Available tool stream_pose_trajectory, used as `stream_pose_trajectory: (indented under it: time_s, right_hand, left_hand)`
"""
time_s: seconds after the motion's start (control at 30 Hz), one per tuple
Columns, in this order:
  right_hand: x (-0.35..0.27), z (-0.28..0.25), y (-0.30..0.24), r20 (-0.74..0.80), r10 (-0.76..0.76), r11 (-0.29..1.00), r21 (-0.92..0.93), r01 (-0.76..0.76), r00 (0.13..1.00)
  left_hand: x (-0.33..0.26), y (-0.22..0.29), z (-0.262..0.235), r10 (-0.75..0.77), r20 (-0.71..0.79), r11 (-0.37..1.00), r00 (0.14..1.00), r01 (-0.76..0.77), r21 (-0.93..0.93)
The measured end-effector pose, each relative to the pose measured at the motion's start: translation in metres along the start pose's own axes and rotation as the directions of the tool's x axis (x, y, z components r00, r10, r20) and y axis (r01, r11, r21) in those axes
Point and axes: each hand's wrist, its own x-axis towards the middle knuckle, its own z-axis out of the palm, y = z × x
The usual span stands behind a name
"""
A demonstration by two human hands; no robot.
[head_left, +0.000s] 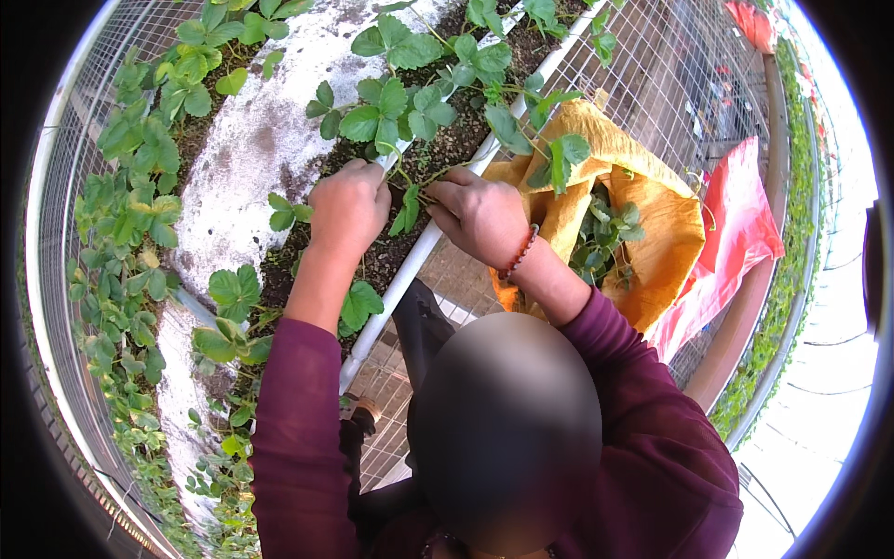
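The long bed of dark soil [386, 258] runs from the top of the frame down through its centre-left, carrying leafy plants [361, 122] and edged on the right by a white pipe [421, 253]. Right of centre, a yellow-orange sack [678, 210] stands with its mouth gaping and its rim folded over; inside lie loose green leaves [610, 231], and how deep they go is hidden. Beside it, toward the right, is a red plastic sheet or bag [740, 224]; whether it holds anything cannot be told.

Both hands work at the bed, upper centre of the frame. The left hand [351, 203] is curled closed with its fingertips tucked out of sight, so what it grips cannot be told. The right hand [475, 212] has its thumb and fingers drawn together beside the thin stems. Between the hands hangs a small green leaf [407, 209], low over the soil.

To handle this well, one hand should probably steady the plant near its base while the other pinches only the chosen stem, close to where it joins. A short, controlled pull would likely spare the neighbouring leaves and roots.
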Motion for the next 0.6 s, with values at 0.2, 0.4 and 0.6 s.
stream_pose_trajectory:
  time_s: [0.2,0.4,0.6]
  right_hand:
    - [0.004,-0.006,0.007,0.06,-0.018,0.997,0.076,0.014,0.998]
    - [0.003,-0.006,0.016,0.044,-0.03,0.988,0.153,0.023,0.999]
    - [0.005,0.002,0.0,0.006,0.091,0.98,0.176,-0.091,0.996]
  left_hand:
    - [0.002,-0.008,-0.001,-0.001,0.021,1.0,1.0,0.002,-0.016]
    - [0.0,-0.009,-0.002,-0.066,0.124,0.986,0.99,0.084,-0.144]
    - [0.0,-0.013,-0.005,-0.185,0.303,0.918,0.935,0.275,-0.287]
